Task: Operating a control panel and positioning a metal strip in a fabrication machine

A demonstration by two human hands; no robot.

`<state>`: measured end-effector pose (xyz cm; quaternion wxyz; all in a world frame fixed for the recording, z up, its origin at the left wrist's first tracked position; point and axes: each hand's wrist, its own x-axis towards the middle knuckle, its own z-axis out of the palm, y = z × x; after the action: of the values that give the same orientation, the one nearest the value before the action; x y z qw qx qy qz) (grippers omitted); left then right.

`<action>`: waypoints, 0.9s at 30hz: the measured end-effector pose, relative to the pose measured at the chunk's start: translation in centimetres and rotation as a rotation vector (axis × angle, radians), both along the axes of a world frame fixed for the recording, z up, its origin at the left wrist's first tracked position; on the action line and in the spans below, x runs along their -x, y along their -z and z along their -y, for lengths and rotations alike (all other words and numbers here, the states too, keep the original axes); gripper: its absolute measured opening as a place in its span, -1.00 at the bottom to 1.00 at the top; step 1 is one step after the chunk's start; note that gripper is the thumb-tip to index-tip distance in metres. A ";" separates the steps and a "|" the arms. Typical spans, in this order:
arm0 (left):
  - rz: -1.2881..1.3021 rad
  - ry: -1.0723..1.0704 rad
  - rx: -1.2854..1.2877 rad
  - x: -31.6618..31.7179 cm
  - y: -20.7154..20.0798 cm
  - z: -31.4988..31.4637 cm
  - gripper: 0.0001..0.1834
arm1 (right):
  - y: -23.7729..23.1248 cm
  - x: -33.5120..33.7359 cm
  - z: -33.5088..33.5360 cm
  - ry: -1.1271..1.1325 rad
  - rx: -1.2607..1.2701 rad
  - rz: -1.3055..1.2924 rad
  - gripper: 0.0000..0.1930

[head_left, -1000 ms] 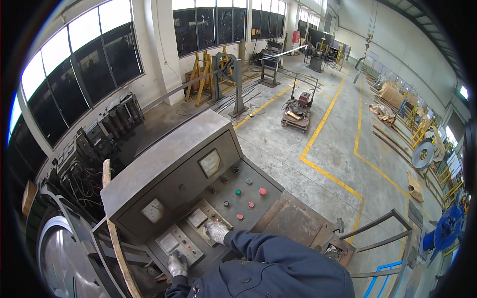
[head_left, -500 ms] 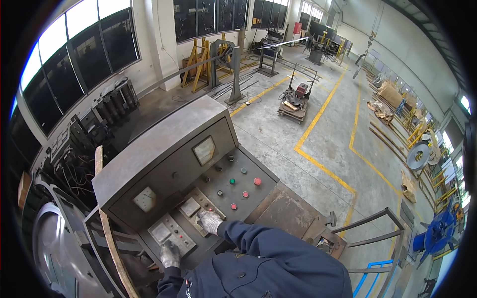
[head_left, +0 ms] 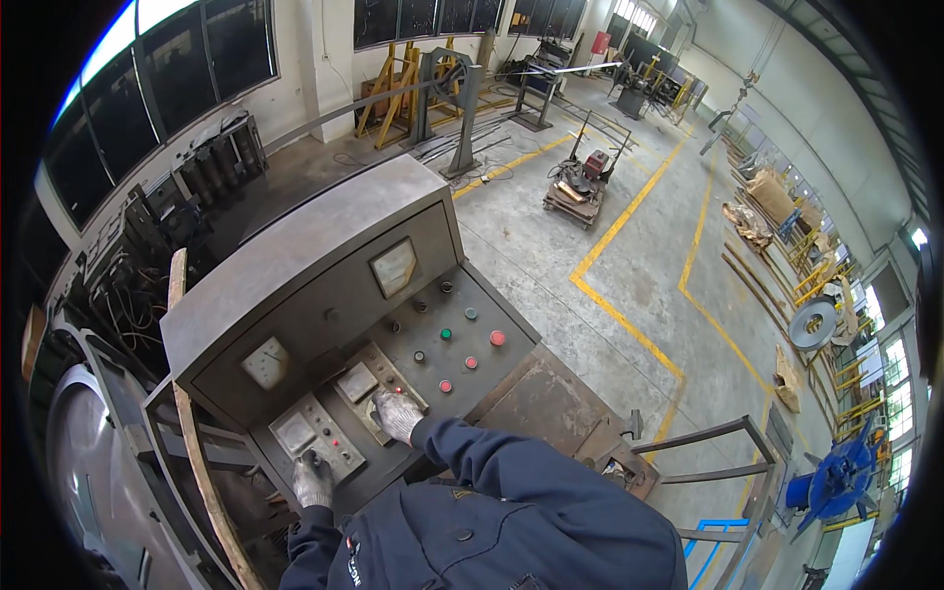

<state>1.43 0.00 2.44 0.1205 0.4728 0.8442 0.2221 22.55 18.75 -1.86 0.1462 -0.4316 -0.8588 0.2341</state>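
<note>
A slanted grey control console (head_left: 511, 334) lies in front of me, with two pale inset panels. My left hand (head_left: 313, 479), in a grey knit glove with dark fingertips, rests at the lower edge of the left panel (head_left: 317, 433). Its fingers are bent together over a spot they hide. My right hand (head_left: 399, 417), gloved alike, is curled against the lower part of the right panel (head_left: 390, 379), covering whatever is under its fingertips. Red push buttons (head_left: 497, 338) and a green button (head_left: 446, 334) sit farther right, apart from both hands.
A raised hood with two gauges (head_left: 393, 267) backs the console. A wooden stick (head_left: 187, 413) leans at the left beside metal framing. Bent metal rails (head_left: 703, 472) stand at the right, near a blue fan-like machine (head_left: 836, 480). A wheeled cart (head_left: 575, 192) stands on the floor ahead.
The whole view has shifted slightly, so the console and both hands appear a little farther left. Both hands stay at the same panels.
</note>
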 end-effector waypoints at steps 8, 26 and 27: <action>0.011 -0.019 -0.008 0.0 0.1 0.1 -0.66 | -1.7 0.0 0.0 -0.003 -0.008 0.013 -0.71; -0.051 -0.023 -0.028 0.2 1.0 0.3 -0.69 | 0.7 0.1 0.3 0.022 -0.099 -0.084 -0.71; -0.033 -0.019 0.021 0.4 0.7 0.3 -0.65 | 0.6 0.2 0.2 0.021 -0.079 -0.071 -0.71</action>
<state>1.01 -0.27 1.70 0.1094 0.4672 0.8527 0.2064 22.39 18.54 -2.50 0.1960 -0.4259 -0.8570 0.2138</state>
